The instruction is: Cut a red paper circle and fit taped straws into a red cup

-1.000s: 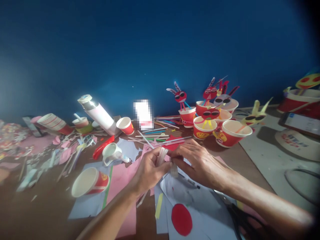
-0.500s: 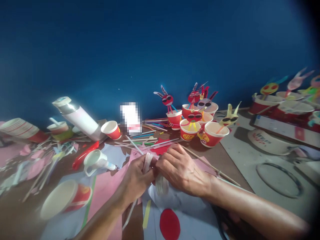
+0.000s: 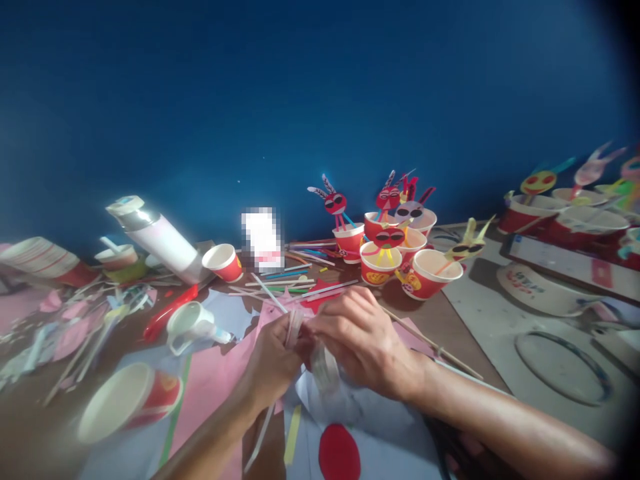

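The left hand (image 3: 274,360) is pinching a translucent band (image 3: 294,328) above the table (image 3: 440,317); the right hand (image 3: 365,340) is resting curled against its fingertips, and whether it is gripping anything, I cannot tell. If that pinch is proving too light, the band could be slipping onto the paper (image 3: 380,433). Bent fingers are hiding the contact; a blurred whitish object (image 3: 325,373) (a tape roll, perhaps) is showing beneath.

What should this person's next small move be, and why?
Probably ease the right hand slightly away while the left hand steadies the pale roll-like item: the left grips it, the hands crowd together beside it, and blur hides whether the right pinches anything.
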### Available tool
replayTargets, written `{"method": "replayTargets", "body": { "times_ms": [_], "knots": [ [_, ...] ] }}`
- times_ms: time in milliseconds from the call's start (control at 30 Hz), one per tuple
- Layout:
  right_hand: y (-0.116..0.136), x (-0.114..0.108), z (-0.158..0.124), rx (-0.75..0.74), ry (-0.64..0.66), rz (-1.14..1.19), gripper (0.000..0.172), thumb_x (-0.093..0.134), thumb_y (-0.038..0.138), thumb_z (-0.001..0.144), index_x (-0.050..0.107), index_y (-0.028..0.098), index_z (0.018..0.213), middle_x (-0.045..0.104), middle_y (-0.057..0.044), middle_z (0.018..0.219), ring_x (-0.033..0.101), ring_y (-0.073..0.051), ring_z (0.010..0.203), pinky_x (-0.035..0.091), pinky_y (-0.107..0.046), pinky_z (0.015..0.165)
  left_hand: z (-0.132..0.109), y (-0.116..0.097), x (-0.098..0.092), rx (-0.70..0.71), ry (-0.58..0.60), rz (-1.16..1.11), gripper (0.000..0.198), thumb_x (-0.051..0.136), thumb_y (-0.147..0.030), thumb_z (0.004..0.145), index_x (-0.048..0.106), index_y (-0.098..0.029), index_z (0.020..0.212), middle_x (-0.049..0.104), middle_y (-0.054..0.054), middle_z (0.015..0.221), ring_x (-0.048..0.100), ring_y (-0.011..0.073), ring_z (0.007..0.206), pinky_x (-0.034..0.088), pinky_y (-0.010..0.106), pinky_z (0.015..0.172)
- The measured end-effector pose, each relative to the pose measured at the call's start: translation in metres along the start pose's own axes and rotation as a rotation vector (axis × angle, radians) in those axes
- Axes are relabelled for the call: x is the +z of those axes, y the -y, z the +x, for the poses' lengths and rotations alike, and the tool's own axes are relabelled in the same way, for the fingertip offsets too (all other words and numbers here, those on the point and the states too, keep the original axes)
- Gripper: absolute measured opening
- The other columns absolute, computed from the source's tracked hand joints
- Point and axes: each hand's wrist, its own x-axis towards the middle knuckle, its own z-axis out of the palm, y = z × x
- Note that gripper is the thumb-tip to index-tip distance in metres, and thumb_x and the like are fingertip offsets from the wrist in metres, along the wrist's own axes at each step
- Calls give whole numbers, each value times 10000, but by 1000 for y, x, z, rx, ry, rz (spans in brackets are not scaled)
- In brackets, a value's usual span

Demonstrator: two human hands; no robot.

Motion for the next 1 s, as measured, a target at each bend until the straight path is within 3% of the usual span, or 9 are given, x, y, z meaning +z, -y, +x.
{"method": "replayTargets", "body": {
  "times_ms": [133, 233, 333, 433, 533, 700, 833, 933, 1000],
  "knots": [
    [-8, 11, -1, 444, -31, 385, 153, 464, 227, 901, 604, 198, 956, 641, -44, 902, 589, -171, 847, 454, -304, 725, 0, 2, -2, 7, -73, -66, 80, 587, -229, 734, 532, -175, 710, 487, -73, 493, 420, 62, 406, 323, 165, 408],
    [-11, 20, -4, 586, 53, 562, 197, 493, 333, 890, 617, 180, 900, 653, -34, 859, 609, -165, 811, 471, -284, 709, 0, 4, -4, 49, -83, -27, 96, 587, -246, 758, 532, -176, 723, 479, -77, 501, 428, 59, 424, 343, 158, 431],
    [-10, 23, -5, 593, 100, 584, 155, 578, 326, 832, 622, 186, 882, 653, -25, 883, 606, -168, 840, 466, -284, 735, 0, 7, -4, 80, -94, 8, 105, 579, -264, 775, 530, -178, 739, 476, -75, 509, 445, 66, 438, 352, 160, 435],
    [-8, 21, -3, 584, 130, 540, 73, 608, 191, 773, 627, 194, 843, 648, -12, 875, 604, -169, 842, 461, -297, 756, 1, 8, -3, 107, -109, 44, 149, 558, -308, 800, 541, -172, 742, 501, -59, 526, 471, 78, 457, 378, 170, 451],
    [-9, 21, -2, 566, 136, 487, 151, 582, 85, 715, 631, 199, 802, 648, -1, 840, 598, -170, 828, 459, -311, 757, 0, 8, 0, 102, -65, 29, 197, 531, -347, 821, 546, -167, 742, 558, -33, 538, 538, 110, 476, 422, 198, 477],
    [-12, 24, -4, 581, 95, 453, 102, 561, 114, 747, 615, 198, 724, 641, 1, 784, 590, -164, 777, 463, -299, 713, -3, 9, 2, 149, -97, 99, 197, 525, -357, 831, 569, -173, 776, 542, -43, 501, 545, 111, 460, 430, 198, 488],
    [-9, 24, -4, 521, 35, 436, 101, 571, 101, 763, 595, 199, 757, 632, -9, 841, 581, -168, 828, 448, -313, 764, -7, 9, 3, 215, -162, 203, 180, 520, -340, 839, 586, -178, 798, 549, -40, 557, 524, 95, 497, 424, 182, 507],
    [-4, 22, -2, 448, 38, 389, 131, 566, 64, 742, 574, 195, 726, 627, -12, 846, 571, -173, 841, 438, -320, 770, -10, 8, 2, 310, -172, 302, 147, 489, -285, 860, 586, -179, 826, 589, -16, 638, 550, 104, 561, 439, 189, 547],
    [-1, 21, -1, 423, 51, 348, 138, 560, 55, 725, 568, 193, 725, 631, -13, 829, 572, -177, 824, 439, -322, 756, -11, 8, 2, 448, -190, 385, 112, 476, -214, 863, 583, -180, 853, 620, 15, 751, 586, 122, 676, 459, 205, 640]
  ]
}}
